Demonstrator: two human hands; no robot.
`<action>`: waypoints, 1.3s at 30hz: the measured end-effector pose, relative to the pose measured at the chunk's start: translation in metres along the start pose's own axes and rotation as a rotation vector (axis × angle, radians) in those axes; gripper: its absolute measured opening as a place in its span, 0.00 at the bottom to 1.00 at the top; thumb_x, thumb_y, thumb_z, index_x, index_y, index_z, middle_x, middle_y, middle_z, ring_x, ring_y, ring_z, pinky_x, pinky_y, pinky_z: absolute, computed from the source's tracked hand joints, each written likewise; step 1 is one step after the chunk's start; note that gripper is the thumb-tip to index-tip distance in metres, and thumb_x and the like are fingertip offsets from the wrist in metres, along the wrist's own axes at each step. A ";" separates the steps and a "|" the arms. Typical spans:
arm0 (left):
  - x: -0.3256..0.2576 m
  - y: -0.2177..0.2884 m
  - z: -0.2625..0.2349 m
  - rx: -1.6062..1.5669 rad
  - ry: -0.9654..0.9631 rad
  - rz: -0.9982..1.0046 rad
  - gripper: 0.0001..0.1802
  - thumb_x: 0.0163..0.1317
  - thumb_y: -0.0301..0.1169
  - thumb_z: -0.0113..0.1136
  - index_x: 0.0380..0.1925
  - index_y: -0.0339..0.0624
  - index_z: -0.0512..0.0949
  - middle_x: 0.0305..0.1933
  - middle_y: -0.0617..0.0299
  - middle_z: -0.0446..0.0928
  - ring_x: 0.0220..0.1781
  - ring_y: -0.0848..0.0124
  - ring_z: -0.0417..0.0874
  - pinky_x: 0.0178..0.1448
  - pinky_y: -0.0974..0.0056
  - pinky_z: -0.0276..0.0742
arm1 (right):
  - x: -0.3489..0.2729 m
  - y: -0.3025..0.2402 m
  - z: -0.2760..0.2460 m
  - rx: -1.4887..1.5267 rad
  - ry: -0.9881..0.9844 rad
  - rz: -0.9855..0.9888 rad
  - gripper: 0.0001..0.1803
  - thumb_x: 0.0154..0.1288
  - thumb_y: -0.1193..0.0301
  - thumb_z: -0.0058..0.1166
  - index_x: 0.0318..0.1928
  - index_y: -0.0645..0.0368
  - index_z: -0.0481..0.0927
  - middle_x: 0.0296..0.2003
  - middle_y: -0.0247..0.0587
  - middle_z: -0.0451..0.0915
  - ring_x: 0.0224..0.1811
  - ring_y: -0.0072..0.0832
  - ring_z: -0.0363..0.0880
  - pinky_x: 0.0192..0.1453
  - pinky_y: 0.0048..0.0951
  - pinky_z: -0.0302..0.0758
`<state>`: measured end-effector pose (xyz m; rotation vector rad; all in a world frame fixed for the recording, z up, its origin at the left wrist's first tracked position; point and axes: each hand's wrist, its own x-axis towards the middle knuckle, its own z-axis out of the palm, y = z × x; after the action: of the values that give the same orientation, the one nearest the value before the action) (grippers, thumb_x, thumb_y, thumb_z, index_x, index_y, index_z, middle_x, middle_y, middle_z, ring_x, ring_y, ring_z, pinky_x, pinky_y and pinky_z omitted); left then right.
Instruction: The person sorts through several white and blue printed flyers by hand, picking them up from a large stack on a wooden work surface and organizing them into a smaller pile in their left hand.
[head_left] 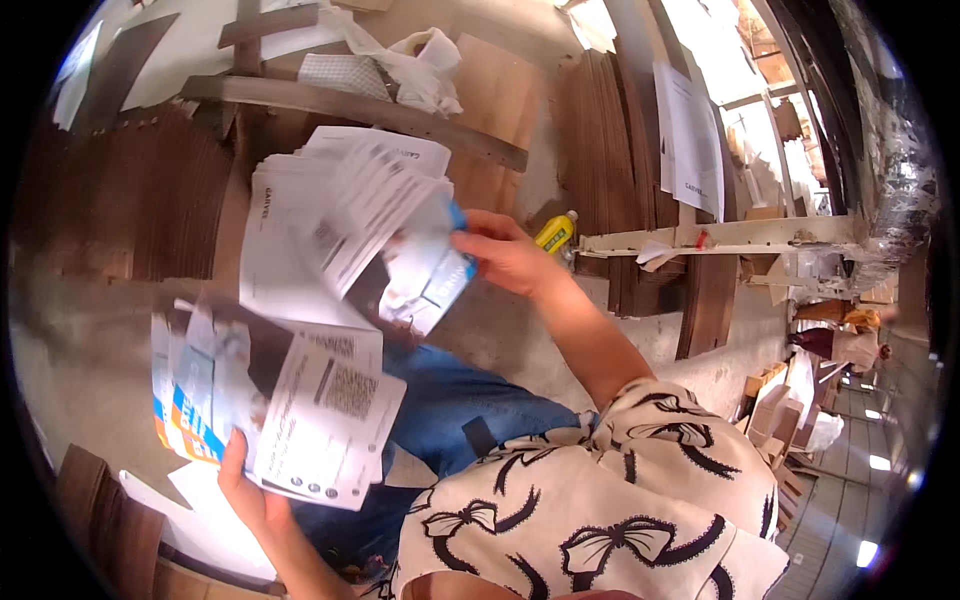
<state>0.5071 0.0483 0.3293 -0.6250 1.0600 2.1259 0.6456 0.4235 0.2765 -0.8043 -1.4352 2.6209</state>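
Observation:
My left hand (254, 492) grips a fanned bunch of printed leaflets (325, 420), white with QR codes on some and orange-and-blue picture pages on others. My right hand (497, 250) pinches the edge of another leaflet (430, 275) with a blue picture side, held over a pile of white printed sheets (270, 225). Motion blurs the papers between the two hands. The right thumb and fingers close on the leaflet's blue edge. Beneath the papers show my blue jeans (480, 400).
Brown board stacks stand at left (165, 200) and upper right (605, 140). A yellow bottle (556, 232) is beyond my right hand. White wrapping (425, 65) lies behind a wooden bar (350, 112). A white sheet (690, 140) rests on boards. Another person (850, 347) is far right.

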 end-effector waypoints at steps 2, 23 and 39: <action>0.006 0.009 0.017 0.019 -0.057 0.018 0.27 0.57 0.25 0.58 0.57 0.29 0.66 0.53 0.48 0.74 0.53 0.57 0.78 0.61 0.53 0.73 | 0.015 -0.002 0.011 -0.446 0.060 -0.043 0.13 0.63 0.69 0.57 0.47 0.59 0.78 0.30 0.24 0.75 0.29 0.15 0.70 0.31 0.18 0.65; 0.008 -0.013 0.045 0.018 -0.088 0.086 0.29 0.55 0.21 0.59 0.58 0.33 0.64 0.53 0.49 0.74 0.54 0.56 0.77 0.61 0.53 0.74 | -0.112 -0.225 -0.231 -1.635 1.650 0.461 0.26 0.57 0.63 0.46 0.57 0.54 0.73 0.58 0.49 0.71 0.61 0.49 0.68 0.64 0.42 0.66; 0.030 -0.016 0.022 0.029 0.129 0.191 0.23 0.56 0.20 0.58 0.54 0.29 0.67 0.48 0.49 0.77 0.47 0.57 0.81 0.52 0.56 0.80 | 0.025 -0.070 -0.070 -1.738 0.258 -0.728 0.12 0.62 0.68 0.55 0.47 0.53 0.78 0.47 0.43 0.78 0.53 0.38 0.73 0.58 0.39 0.70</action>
<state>0.4962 0.0842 0.3136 -0.6782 1.2637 2.2528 0.6420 0.5244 0.2912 -0.3406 -2.8317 0.3219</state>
